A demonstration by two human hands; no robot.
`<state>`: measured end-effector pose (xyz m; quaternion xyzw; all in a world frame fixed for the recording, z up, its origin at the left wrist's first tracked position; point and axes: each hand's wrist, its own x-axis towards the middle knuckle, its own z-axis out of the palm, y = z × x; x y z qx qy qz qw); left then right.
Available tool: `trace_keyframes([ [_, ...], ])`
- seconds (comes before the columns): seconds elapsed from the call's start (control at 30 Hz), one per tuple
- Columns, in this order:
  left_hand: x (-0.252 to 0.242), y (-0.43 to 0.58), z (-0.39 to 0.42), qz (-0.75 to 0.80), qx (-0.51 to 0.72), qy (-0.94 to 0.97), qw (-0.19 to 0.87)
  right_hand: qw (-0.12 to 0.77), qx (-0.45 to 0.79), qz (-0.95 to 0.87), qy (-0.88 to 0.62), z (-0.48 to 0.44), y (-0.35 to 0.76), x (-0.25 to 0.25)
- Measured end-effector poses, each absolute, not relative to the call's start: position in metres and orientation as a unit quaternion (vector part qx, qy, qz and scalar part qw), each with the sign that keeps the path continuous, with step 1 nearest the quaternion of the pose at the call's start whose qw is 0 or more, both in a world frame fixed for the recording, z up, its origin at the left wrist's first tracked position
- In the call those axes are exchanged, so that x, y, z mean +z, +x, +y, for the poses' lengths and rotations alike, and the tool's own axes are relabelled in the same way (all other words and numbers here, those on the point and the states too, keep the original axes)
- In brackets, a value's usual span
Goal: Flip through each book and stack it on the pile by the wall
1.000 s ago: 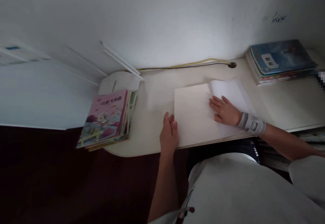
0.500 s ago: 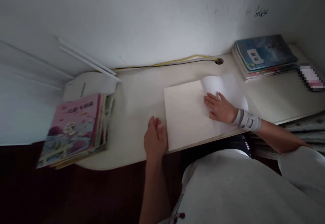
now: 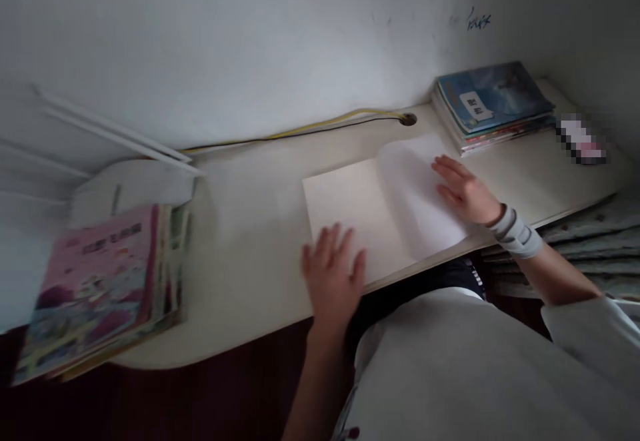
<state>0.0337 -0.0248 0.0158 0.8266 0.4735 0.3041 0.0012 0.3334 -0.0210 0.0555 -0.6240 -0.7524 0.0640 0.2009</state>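
Note:
An open book or booklet with blank white pages (image 3: 350, 191) lies near the front edge of the white desk (image 3: 240, 254). My left hand (image 3: 334, 271) is over its lower left corner, fingers spread and a little blurred; whether it presses on the page I cannot tell. At the right side of the book is my right hand (image 3: 465, 191), fingers stretched out at the edge of the curved right-hand page (image 3: 420, 194). Neither hand grips anything. A grey band is around my right wrist.
At the left end stands a stack of books with a pink cover (image 3: 100, 281) on top. Another stack with a blue cover (image 3: 495, 98) sits at the back right, beside a pixelated phone-like object (image 3: 583, 140). A yellow cable (image 3: 320, 124) runs along the wall into a desk hole (image 3: 408, 119).
My left hand has opened and moved onto the book's left corner. My right hand has shifted from the middle of the book to its right edge. The view has swung slightly right.

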Motion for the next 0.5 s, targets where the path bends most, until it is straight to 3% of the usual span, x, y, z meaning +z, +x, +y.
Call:
trace_keyframes([
  [0.1, 0.028, 0.093, -0.040, 0.274, 0.236, 0.932, 0.017, 0.133, 0.026, -0.700, -0.701, -0.065, 0.357, 0.051],
  [0.23, 0.032, 0.141, -0.045, 0.173, 0.198, 0.965, -0.003, 0.045, 0.023, -0.676, -0.735, -0.121, 0.365, 0.025],
  [0.5, 0.021, 0.150, -0.036, 0.152, 0.202, 0.967, -0.017, 0.083, -0.033, -0.675, -0.733, -0.150, 0.367, -0.011],
])
